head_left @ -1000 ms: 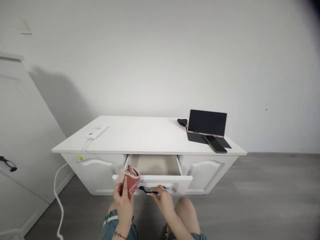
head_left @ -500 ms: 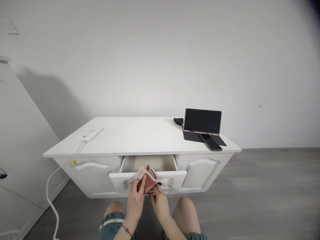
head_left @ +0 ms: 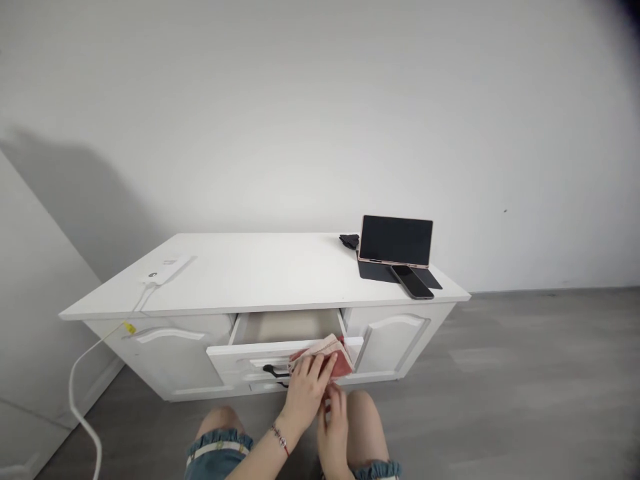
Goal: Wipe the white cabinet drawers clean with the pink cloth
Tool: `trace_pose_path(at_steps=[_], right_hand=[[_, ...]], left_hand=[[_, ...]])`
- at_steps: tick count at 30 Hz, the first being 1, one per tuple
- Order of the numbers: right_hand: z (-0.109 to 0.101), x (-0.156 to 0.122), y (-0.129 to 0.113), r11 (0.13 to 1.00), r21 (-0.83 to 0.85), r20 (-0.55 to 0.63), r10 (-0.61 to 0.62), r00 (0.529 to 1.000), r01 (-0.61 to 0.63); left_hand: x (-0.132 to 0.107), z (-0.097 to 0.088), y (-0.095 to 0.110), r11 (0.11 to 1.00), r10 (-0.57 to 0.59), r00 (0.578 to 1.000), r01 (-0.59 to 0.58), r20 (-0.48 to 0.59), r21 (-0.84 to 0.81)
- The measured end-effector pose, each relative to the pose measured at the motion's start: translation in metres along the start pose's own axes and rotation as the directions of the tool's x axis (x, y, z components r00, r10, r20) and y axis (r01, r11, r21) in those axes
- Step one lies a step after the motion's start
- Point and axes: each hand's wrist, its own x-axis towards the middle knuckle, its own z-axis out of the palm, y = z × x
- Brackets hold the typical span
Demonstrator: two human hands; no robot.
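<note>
Farthest out on the left of the left hand, a white cable [head_left: 83, 421] hangs down from the cabinet top, with a yellow tag [head_left: 130, 328] near its upper part; any writing on the tag is too small to read. Up and to the left of that hand, the cable meets a white power strip [head_left: 167, 268], which carries a round dark mark and a faint pale label, neither legible. Nearer, just left of the left fingertips, is the black handle [head_left: 275, 371] of a pulled-out drawer [head_left: 285, 347], whose inside lies beyond the hand. The left hand [head_left: 306, 392], a beaded bracelet [head_left: 280, 440] at its wrist, holds a folded red and cream cloth [head_left: 344, 363] against the drawer front, fingers laid over it. Just below and to the right, the right hand [head_left: 333, 420] has its fingers bent close under the cloth's lower edge; whether they grip it I cannot tell. Above and beyond the right hand lies a small black bundle [head_left: 349, 241], then a propped tablet [head_left: 396, 240] with a dark screen, and a dark phone [head_left: 413, 283] lying on the tablet's cover [head_left: 375, 271]; no brand is readable on either device.
</note>
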Motion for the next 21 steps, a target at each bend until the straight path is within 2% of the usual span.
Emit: trace_pose_path(at_steps=[3,5,7,9,11,13,15,19,21], right_hand=[[-0.032,0.027,-0.005,1.000,-0.007,-0.248,-0.020,0.969,0.019],[-0.052,0.054,-0.011,0.997,-0.056,-0.307,-0.059,0.950,0.044],[-0.065,0.083,-0.017,0.990,-0.115,-0.180,-0.100,0.979,0.080],[-0.070,0.111,-0.021,0.976,-0.146,-0.049,-0.171,0.984,0.162],[-0.066,0.131,-0.025,0.939,-0.201,0.145,-0.254,0.956,0.280],[-0.058,0.143,-0.027,0.906,-0.236,0.293,-0.280,0.914,0.353],[-0.049,0.147,-0.027,0.901,-0.250,0.332,-0.264,0.906,0.354],[-0.040,0.149,-0.027,0.918,-0.245,0.276,-0.244,0.930,0.313],[-0.039,0.149,-0.025,0.922,-0.230,0.260,-0.250,0.933,0.311]], left_hand=[[0.006,0.009,0.013,0.999,0.045,0.999,-0.045,0.010,-0.014],[0.010,0.018,0.020,0.997,0.071,0.997,-0.070,0.014,-0.029],[0.012,0.030,0.027,0.993,0.104,0.994,-0.103,0.017,-0.048],[0.014,0.046,0.032,0.989,0.139,0.990,-0.140,-0.016,-0.049],[0.014,0.061,0.035,0.985,0.165,0.983,-0.167,-0.080,-0.030],[0.012,0.074,0.036,0.985,0.169,0.979,-0.170,-0.114,0.000],[0.009,0.084,0.035,0.984,0.176,0.981,-0.175,-0.080,0.009],[-0.002,0.094,0.028,0.974,0.225,0.972,-0.223,0.072,-0.043],[-0.010,0.097,0.022,0.965,0.263,0.958,-0.258,0.116,-0.050]])
